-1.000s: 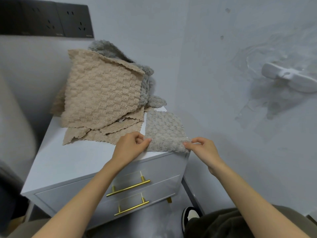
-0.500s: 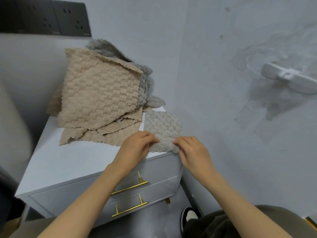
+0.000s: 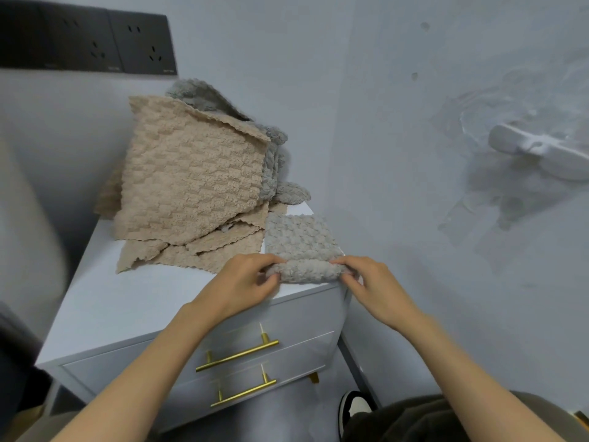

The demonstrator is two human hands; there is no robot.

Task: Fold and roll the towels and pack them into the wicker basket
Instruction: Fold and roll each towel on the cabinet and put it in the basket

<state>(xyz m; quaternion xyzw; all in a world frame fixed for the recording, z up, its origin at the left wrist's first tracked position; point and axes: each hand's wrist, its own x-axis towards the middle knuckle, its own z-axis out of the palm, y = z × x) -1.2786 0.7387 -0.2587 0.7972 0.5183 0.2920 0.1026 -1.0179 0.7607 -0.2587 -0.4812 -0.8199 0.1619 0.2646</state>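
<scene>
My left hand [image 3: 245, 282] and right hand [image 3: 373, 288] work at the near right corner of the counter [image 3: 134, 301]. Each grip is curled narrowly round one end of the grey towel [image 3: 299, 240]. Its near edge is turned over into a short, thick roll between my fingers. The rest lies flat as a folded strip that runs away from me along the counter's right edge.

I judge the fold on this towel done and the roll barely begun, with most of the strip still to wind up. No finished roll shows anywhere, and the wicker basket is out of view, so all the packing is left.

Below my hands, the white counter front carries two drawers with brass bar handles [image 3: 237, 355]. A black-and-white shoe [image 3: 355, 409] rests on the floor beside it.

Further back, a loose heap of beige towels [image 3: 191, 177] covers the rear of the counter. The top one leans up against the wall, and others are splayed flat under it, just left of the grey strip. Behind the heap are more grey towels [image 3: 204, 94], bunched and unfolded.

The walls are pale and meet in a corner. A row of dark wall sockets [image 3: 140, 46] sits high on the left, and on the right wall is a white fitting [image 3: 541, 154] that I cannot identify.
</scene>
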